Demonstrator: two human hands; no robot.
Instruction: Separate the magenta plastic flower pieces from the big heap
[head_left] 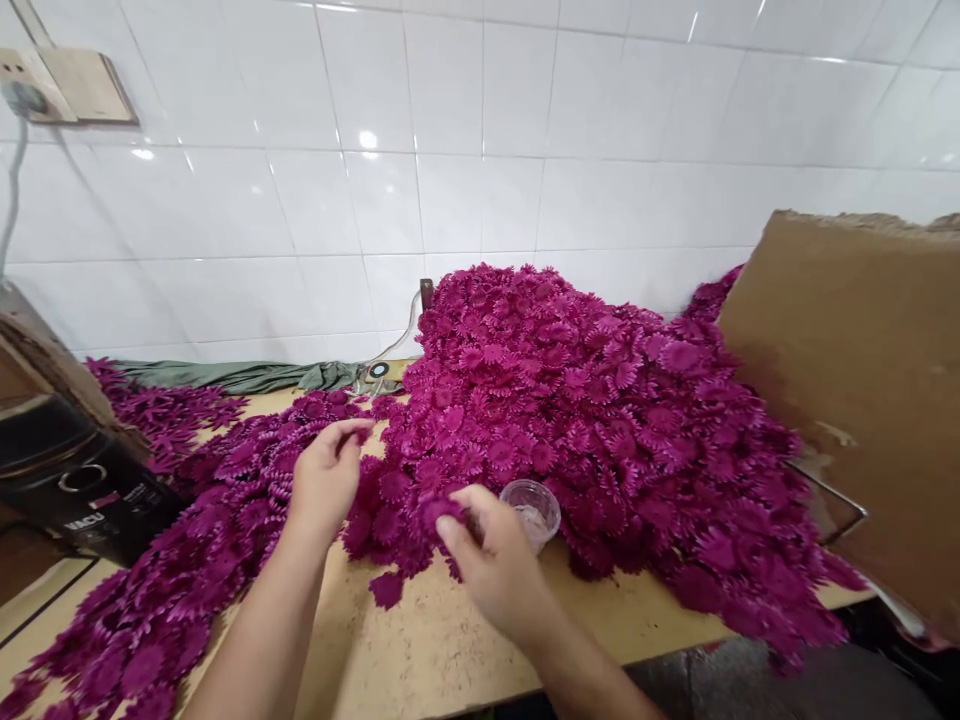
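A big heap of magenta fabric flower heads (600, 400) covers the wooden table (420, 640). My left hand (326, 470) hovers at the heap's left edge, fingers pinched on the edge of a flower piece. My right hand (491, 560) is closed on one magenta flower head (435, 512), just left of a small clear plastic cup (534, 508) that stands at the foot of the heap. A lower, flatter spread of the same flowers (172, 600) runs toward the left front of the table.
A torn cardboard sheet (855, 390) leans at the right. A dark appliance (71, 480) sits at the left edge. A green cloth (240, 376) and a cable lie along the white tiled wall (450, 150). A wall socket (45, 85) is at upper left.
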